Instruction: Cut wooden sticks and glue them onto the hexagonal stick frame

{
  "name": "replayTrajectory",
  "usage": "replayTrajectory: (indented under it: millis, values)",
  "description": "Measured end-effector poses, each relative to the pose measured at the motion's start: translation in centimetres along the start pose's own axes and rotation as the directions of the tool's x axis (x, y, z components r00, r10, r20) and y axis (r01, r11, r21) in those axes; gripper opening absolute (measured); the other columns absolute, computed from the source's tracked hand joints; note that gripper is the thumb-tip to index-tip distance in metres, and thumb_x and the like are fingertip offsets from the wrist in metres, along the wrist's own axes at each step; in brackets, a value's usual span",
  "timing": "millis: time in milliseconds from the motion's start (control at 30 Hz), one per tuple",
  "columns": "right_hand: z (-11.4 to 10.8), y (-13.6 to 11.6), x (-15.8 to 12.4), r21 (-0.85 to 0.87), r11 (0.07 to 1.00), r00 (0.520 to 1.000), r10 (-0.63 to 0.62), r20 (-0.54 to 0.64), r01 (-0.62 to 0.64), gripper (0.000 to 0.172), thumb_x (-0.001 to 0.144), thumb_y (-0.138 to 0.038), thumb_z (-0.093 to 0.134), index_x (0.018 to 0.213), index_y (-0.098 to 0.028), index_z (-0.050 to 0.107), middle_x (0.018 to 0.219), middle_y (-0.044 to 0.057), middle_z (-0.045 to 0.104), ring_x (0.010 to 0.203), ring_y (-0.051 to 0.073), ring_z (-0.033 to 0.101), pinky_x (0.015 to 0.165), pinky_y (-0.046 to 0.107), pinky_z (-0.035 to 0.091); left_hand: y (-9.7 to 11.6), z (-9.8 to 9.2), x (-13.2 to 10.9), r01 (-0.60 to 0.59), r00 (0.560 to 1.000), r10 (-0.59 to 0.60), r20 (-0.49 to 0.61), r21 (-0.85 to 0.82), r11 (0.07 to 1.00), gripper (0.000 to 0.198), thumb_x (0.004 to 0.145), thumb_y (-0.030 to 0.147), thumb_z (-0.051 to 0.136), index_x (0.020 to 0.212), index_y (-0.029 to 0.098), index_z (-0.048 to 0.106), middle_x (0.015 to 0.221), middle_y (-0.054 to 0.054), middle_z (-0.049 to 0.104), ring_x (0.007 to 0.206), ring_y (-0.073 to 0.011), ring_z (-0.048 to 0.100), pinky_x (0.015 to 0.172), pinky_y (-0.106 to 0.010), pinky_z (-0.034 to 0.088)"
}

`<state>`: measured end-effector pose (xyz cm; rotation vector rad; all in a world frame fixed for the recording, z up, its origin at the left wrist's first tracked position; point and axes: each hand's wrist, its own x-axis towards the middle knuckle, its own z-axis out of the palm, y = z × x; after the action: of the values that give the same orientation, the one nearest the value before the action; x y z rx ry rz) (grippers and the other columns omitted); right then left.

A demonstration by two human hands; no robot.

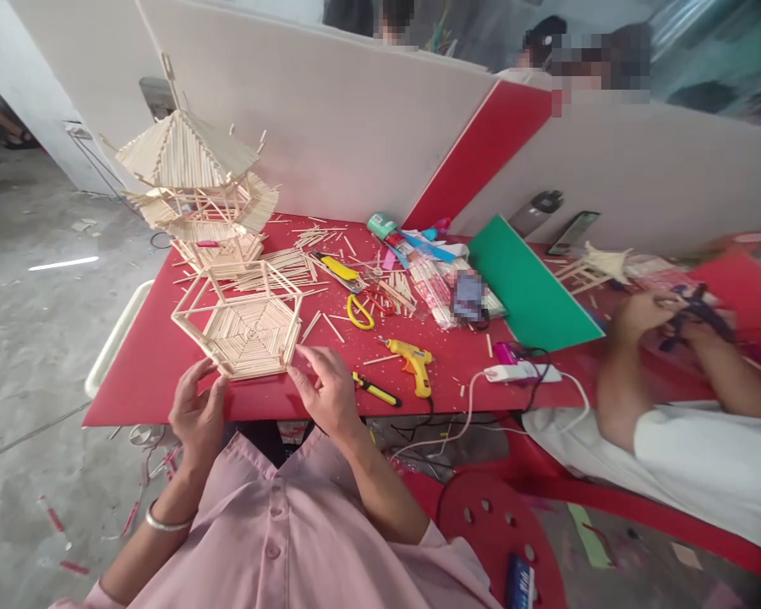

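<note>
From my remote seat I look down through the head camera at a red counter (136, 376) with a hexagonal stick frame (254, 338) at its near edge, directly between my two hands. The frame lies on its panel of concentric sticks, with thin rails rising around it. My left hand (196, 410) is at the near left corner, fingers bent and parted from the thumb; a bangle (170, 518) circles that wrist. My right hand (330, 393) is at the near right corner, loosely curled, with a gap between index finger and thumb — I cannot tell how firmly either hand touches the wood.

Behind the frame rises a tiered stick tower (181, 156) with a pointed roof, and loose sticks (279, 272) lie scattered beside it. To the right I see a yellow utility knife (339, 266), a yellow glue gun (417, 362) and, just beside my right hand, a black-and-yellow cutter (380, 392). Farther right come a white power strip (523, 373), a leaning green board (533, 288) and a co-worker's hands (647, 315) — busy over dark material, too blurred for me to name.
</note>
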<state>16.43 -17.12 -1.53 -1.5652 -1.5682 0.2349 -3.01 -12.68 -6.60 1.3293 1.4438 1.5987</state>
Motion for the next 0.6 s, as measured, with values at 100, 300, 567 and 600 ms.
replayTrajectory:
  millis: [100, 300, 567, 600]
  values:
    - [-3.4, 0.9, -0.4, 0.061, 0.994, 0.995, 0.087, 0.046, -0.09, 0.031, 0.094, -0.041, 0.056, 0.117, -0.024, 0.068, 0.102, 0.007, 0.073, 0.087, 0.018, 0.067, 0.07, 0.027, 0.054, -0.3, -1.4, -1.1, -0.047, 0.994, 0.06, -0.094, 0.133, 0.99, 0.022, 0.081, 0.037, 0.072, 0.088, 0.016, 0.07, 0.082, -0.002, 0.065, 0.077, -0.015, 0.063, 0.071, -0.028, 0.055]
    - [-13.7, 8.6, 1.5, 0.065, 0.931, 0.923, 0.365, -0.122, -0.359, 0.036, 0.093, -0.04, 0.05, 0.121, -0.025, 0.067, 0.101, 0.006, 0.076, 0.092, 0.021, 0.07, 0.077, 0.032, 0.055, 0.8, -1.6, -3.4, -0.236, 0.951, 0.203, 0.233, 0.126, 0.963, 0.011, 0.086, 0.026, 0.066, 0.082, 0.017, 0.069, 0.072, -0.001, 0.066, 0.064, -0.0134, 0.059, 0.061, -0.025, 0.048]
    - [-22.4, 19.8, 5.7, -0.351, 0.725, 0.79, 0.442, -0.424, -0.593, 0.058, 0.077, -0.011, 0.038, 0.131, -0.01, 0.058, 0.112, 0.014, 0.073, 0.11, 0.029, 0.062, 0.099, 0.048, 0.045, 6.6, 5.6, -3.8, -0.482, 0.637, 0.499, 0.587, -0.202, 0.853, 0.016, 0.084, 0.01, 0.064, 0.098, 0.017, 0.068, 0.079, -0.005, 0.068, 0.07, -0.0153, 0.065, 0.063, -0.025, 0.053]
    - [-22.8, 20.4, 6.0, -0.355, 0.72, 0.79, 0.446, -0.422, -0.596, 0.058, 0.077, -0.01, 0.038, 0.132, -0.012, 0.058, 0.112, 0.013, 0.073, 0.111, 0.029, 0.062, 0.1, 0.048, 0.045, 7.0, 6.5, -3.9, -0.472, 0.627, 0.499, 0.598, -0.217, 0.855, 0.017, 0.085, 0.009, 0.063, 0.099, 0.018, 0.067, 0.08, -0.005, 0.069, 0.071, -0.0153, 0.065, 0.064, -0.025, 0.053]
